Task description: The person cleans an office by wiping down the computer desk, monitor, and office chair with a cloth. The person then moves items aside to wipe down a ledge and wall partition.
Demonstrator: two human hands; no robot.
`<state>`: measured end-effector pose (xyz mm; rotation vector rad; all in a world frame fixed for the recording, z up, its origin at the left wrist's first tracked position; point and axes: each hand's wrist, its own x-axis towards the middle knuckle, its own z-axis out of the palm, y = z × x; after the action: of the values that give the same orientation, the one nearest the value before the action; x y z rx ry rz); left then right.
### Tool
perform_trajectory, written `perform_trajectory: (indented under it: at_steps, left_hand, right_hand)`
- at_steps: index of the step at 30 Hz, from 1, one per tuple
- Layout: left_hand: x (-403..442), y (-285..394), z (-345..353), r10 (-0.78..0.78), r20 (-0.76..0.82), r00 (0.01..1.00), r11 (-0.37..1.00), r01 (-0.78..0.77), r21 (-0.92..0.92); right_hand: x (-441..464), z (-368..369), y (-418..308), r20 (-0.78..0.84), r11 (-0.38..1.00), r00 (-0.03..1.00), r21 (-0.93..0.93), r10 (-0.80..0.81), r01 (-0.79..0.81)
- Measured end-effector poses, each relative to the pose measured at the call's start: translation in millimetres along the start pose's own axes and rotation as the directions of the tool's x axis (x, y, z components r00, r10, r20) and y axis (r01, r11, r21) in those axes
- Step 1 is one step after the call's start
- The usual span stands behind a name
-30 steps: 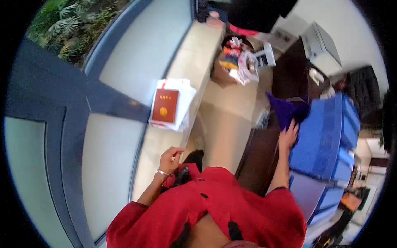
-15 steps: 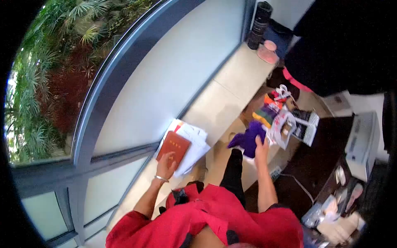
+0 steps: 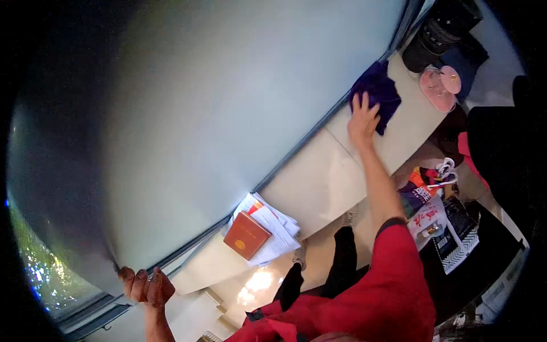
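Observation:
A dark purple cloth (image 3: 376, 94) lies spread on the pale ledge (image 3: 319, 171), against the foot of the frosted glass. My right hand (image 3: 364, 118) rests on its near edge with the fingers spread and stretched out. At lower left, my left hand (image 3: 147, 288) is raised beside the window frame, its fingers curled. Whatever they hold, if anything, I cannot make out. A brown booklet with a gold emblem (image 3: 247, 235) sits on a stack of papers (image 3: 276, 228) nearer to me on the ledge, with neither hand touching it.
A dark cylinder (image 3: 436, 43) and pink slippers or pads (image 3: 441, 88) are at the ledge's far end. To the right are a colourful bag (image 3: 419, 185), a white printed plastic bag (image 3: 427, 219) and a dark tabletop (image 3: 484, 251). Frosted glass (image 3: 239, 102) borders the ledge.
My right hand has carried the purple cloth forward from beside the bags to the ledge, where it now lies. My left hand has left the brown booklet and moved left to the window frame.

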<state>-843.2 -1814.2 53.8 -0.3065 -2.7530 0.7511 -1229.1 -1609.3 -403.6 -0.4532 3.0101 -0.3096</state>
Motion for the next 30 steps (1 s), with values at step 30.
perform_trajectory:
  at_steps: [30]
  left_hand:
    - [15,-13,39,0.167,0.216,0.962,0.929,-0.226,0.291]
  right_hand:
    - [-156,4,75,0.348,0.944,0.9,0.284,-0.262,0.166]
